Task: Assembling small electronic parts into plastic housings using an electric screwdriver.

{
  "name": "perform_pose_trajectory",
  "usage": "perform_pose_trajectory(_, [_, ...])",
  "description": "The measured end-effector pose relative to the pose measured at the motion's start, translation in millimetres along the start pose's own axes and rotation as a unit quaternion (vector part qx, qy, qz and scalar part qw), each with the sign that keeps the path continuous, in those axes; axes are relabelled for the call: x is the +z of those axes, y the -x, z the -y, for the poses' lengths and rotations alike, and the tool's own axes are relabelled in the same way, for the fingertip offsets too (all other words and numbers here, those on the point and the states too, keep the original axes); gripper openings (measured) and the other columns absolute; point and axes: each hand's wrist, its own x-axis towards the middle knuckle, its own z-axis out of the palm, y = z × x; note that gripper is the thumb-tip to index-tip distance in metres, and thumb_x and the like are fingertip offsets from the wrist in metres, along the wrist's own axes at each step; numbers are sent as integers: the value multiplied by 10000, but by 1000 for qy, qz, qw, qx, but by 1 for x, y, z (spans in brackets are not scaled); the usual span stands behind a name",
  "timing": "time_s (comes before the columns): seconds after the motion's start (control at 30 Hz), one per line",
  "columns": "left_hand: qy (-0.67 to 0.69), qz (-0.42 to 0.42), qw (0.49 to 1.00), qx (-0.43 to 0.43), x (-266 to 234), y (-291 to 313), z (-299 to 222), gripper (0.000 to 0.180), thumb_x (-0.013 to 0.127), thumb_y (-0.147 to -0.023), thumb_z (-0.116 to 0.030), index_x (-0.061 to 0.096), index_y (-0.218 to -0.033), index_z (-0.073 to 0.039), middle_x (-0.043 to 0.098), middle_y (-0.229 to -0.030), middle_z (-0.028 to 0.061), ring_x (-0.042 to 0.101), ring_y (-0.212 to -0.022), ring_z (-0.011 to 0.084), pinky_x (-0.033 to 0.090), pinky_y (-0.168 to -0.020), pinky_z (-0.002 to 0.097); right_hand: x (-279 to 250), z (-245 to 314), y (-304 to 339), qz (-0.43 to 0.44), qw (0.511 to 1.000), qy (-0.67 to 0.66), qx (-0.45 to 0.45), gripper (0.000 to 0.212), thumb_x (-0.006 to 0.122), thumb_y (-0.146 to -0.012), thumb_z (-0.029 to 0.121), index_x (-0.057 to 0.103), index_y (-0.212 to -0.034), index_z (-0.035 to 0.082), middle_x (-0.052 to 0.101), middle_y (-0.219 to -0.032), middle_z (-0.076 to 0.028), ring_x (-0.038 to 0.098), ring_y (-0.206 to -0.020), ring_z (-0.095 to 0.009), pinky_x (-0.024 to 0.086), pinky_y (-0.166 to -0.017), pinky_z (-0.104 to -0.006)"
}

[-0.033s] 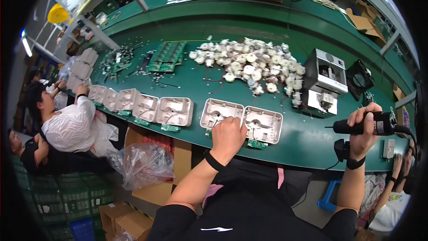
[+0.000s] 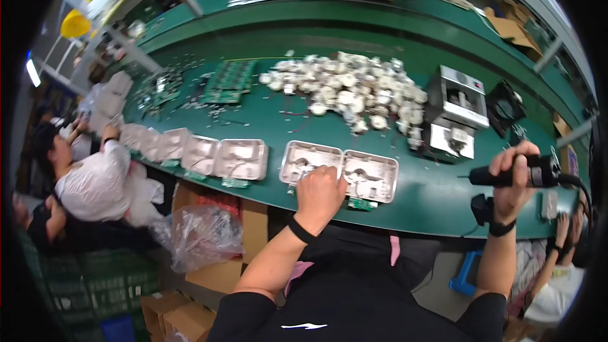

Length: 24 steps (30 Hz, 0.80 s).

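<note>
My right hand is wrapped round a black electric screwdriver, held above the bench with its thin bit pointing left. A cord leaves the tool's back end. My left hand reaches over the lower edge of a pale plastic housing. Its fingers are bent and closed, their tips hidden inside the housing, so what they pinch does not show. A second open housing sits against the first on its right, with a small green circuit board at its lower edge.
A row of similar housings runs left along the bench. Behind lie a heap of white round wired parts and stacked green boards. A metal machine stands right. Co-workers sit at left and lower right.
The whole scene sits slightly further left in the picture and is more blurred. Both hands keep about the same poses, the right still holding the screwdriver.
</note>
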Motion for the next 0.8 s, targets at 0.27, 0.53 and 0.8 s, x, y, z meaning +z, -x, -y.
perform_pose_trajectory(0.27, [28, 31, 999, 22, 25, 3, -57, 194, 686, -742, -194, 632, -653, -31, 621, -616, 129, 607, -552, 324, 481, -540, 430, 13, -11, -48, -58, 997, 0, -47, 127, 570, -925, 126, 506, -987, 35, 502, -681, -52, 524, -546, -163, 449, -517, -296])
perform_pose_trajectory(0.53, [54, 66, 996, -5, 55, 3, -99, 174, 701, -738, -201, 687, -741, -28, 653, -633, 113, 636, -578, 301, 498, -556, 405, 16, -36, -66, -42, 996, 81, 4, 151, 611, -909, 141, 554, -871, 6, 551, -617, -58, 552, -509, -160, 451, -512, -283])
perform_pose_trajectory(0.8, [114, 96, 988, 29, 16, -9, -109, 243, 707, -802, -258, 682, -853, -22, 682, -752, 146, 658, -657, 345, 518, -611, 444, 8, -25, -52, -43, 993, 79, 73, 151, 598, -916, 146, 539, -927, 7, 541, -629, -60, 541, -510, -160, 453, -507, -284])
